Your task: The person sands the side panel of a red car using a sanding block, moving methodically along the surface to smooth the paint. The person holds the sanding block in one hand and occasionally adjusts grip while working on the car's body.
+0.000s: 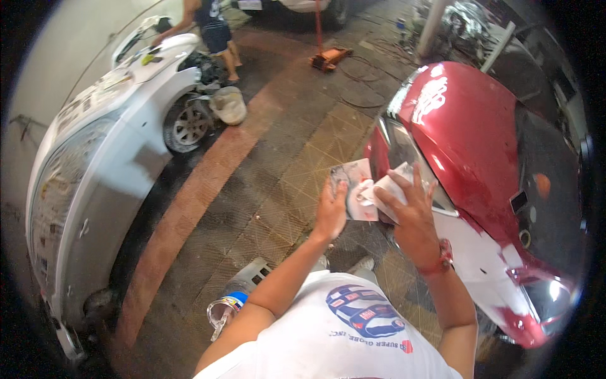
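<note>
Left hand grasping a stained plate by its near-left edge, thumb on top; right hand pinching a white card, fingers spread over it; pale paste on the plate, next to the card; plate and card up in front of the chest, by the headlight of the red car; white car across the floor, bucket by its wheel; from here, can't tell whether card touches plate.

Blue ltrs, oval logo, on wht tee
</note>
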The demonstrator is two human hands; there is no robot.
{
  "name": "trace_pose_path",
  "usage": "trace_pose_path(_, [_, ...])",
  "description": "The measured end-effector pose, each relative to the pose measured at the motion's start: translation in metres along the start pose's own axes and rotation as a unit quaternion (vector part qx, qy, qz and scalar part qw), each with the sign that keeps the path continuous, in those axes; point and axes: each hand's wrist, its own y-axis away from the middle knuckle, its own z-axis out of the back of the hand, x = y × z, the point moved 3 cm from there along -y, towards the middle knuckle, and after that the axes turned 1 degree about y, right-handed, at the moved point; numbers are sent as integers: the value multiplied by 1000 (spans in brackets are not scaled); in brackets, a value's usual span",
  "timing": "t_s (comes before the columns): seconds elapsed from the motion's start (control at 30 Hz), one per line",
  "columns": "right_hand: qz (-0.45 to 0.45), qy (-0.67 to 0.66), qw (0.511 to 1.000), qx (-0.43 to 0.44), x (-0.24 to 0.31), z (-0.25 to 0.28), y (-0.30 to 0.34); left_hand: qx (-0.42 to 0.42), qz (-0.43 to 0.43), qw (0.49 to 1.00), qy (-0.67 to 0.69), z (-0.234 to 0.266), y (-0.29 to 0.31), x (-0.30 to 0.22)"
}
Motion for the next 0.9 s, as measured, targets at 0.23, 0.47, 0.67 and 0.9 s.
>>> trace_pose_path(0.23, [-49, -13, 999, 2, -60, -56, 35, 24, 63, 987, 143, -14, -3, -8])
trace_pose_path(0.47, [54, 64, 995, -59, -4, -38, 11, 33, -16, 988, -152, -16, 16, -33])
trace_pose_path(0.67, [97, 32, 994, 28, 2, -31, 27, -149, -29, 988, 0, 26, 2, -15])
trace_pose_path(0.9, [27, -193, 980, -46, -25, -73, 21, 22, 87, 943, 321, -15, 6, -32])
